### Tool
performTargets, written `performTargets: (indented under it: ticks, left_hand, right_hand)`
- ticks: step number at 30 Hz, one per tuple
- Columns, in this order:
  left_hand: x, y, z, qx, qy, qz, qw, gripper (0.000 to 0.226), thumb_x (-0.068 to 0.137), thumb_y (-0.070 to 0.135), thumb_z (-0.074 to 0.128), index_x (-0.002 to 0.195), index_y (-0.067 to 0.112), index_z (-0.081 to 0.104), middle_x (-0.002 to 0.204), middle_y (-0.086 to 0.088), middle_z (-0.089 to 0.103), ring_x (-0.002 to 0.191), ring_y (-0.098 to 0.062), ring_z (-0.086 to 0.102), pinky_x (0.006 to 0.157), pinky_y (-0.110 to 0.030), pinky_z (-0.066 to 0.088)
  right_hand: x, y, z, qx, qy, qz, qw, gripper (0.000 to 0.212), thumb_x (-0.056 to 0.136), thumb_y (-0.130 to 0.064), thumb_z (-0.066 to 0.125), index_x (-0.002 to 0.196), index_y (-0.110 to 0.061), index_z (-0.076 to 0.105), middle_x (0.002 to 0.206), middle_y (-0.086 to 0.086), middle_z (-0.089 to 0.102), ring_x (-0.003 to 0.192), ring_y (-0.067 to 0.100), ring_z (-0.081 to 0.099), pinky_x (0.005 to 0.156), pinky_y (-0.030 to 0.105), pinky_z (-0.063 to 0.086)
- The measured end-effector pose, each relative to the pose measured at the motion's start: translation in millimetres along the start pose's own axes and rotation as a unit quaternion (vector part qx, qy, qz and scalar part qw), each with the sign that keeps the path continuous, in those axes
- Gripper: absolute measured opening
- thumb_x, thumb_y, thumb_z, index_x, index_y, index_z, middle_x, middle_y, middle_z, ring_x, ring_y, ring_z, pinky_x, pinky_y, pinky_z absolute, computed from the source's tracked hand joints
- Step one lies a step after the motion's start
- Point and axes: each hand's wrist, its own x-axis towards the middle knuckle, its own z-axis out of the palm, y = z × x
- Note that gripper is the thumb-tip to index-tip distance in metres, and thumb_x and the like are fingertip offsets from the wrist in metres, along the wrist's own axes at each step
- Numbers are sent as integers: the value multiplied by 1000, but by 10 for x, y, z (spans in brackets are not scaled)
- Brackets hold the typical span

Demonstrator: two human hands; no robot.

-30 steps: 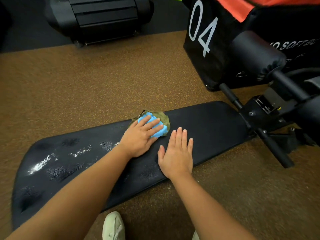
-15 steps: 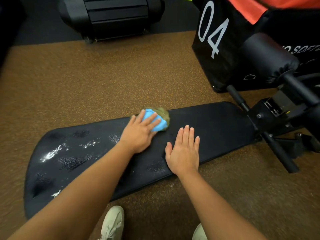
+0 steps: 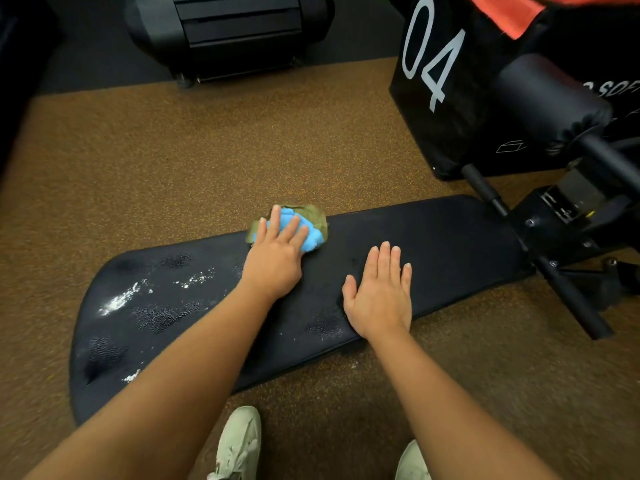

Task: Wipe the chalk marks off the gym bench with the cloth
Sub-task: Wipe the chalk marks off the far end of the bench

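Our left hand (image 3: 273, 261) lies flat and spread on the bunched blue-and-olive cloth (image 3: 304, 226), fingers extended over it, not curled round it; we press it down on the pad more than we grip it, which suits a rubbing stroke. The cloth sits at the far edge of the long black padded gym bench (image 3: 433, 244), about midway along it. Our right hand (image 3: 379, 296) is open and holds nothing, its palm planted on the bench's near edge just beside the cloth hand, we judge to brace our weight and keep the pad from shifting.

Outward from there, the white chalk marks (image 3: 119, 301) lie on the wide end of the bench, well apart from the cloth on the side away from the black metal frame (image 3: 554, 237); smaller specks sit closer to the cloth. The stretch of bench between our hands and the frame looks free of chalk. So we judge the work partly done, and the cloth must travel toward the wide end.
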Motion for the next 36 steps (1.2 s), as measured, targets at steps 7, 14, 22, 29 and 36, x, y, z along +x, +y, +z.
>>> performTargets:
  ticks: [7, 14, 22, 29, 36]
  left_hand:
    - [-60, 294, -60, -35, 2, -94, 995, 70, 81, 65, 34, 133, 24, 54, 126, -7, 57, 104, -35, 49, 79, -43, 45]
    - [220, 319, 23, -44, -29, -223, 973, 58, 99, 47, 29, 151, 24, 19, 159, -2, 17, 145, -39, 3, 115, -50, 9]
    - [296, 340, -26, -16, -78, 54, 995, 55, 100, 43, 34, 151, 29, 20, 160, 10, 8, 147, -30, -2, 116, -49, 7]
    - [259, 117, -14, -3, -58, -193, 979, 54, 98, 41, 33, 149, 23, 25, 158, -2, 21, 144, -35, 14, 112, -61, 11]
    - [194, 64, -28, 0, -71, -41, 997, 55, 101, 43, 29, 151, 27, 17, 161, 1, 11, 146, -32, 4, 113, -61, 8]
  right_hand:
    - [0, -4, -27, 1, -7, 4, 1000, 72, 94, -48, 24, 150, -6, 6, 159, 13, 0, 146, 27, -5, 118, 48, 2]
    - [3, -2, -22, 3, -6, 5, 1000, 72, 94, -48, 23, 150, -6, 5, 159, 12, -2, 146, 27, -7, 118, 47, 0]
    - [13, -12, -1, -2, 13, 5, 1000, 72, 92, -47, 26, 149, -4, 14, 158, 14, 9, 146, 28, 2, 118, 48, 5]
    - [13, -5, -11, -3, 1, 3, 1000, 72, 94, -47, 27, 150, -5, 10, 158, 13, 3, 146, 27, -3, 118, 47, 2]
    - [38, -26, -40, -5, -19, 9, 1000, 72, 94, -45, 28, 150, -5, 7, 159, 14, 0, 146, 27, -6, 117, 49, -1]
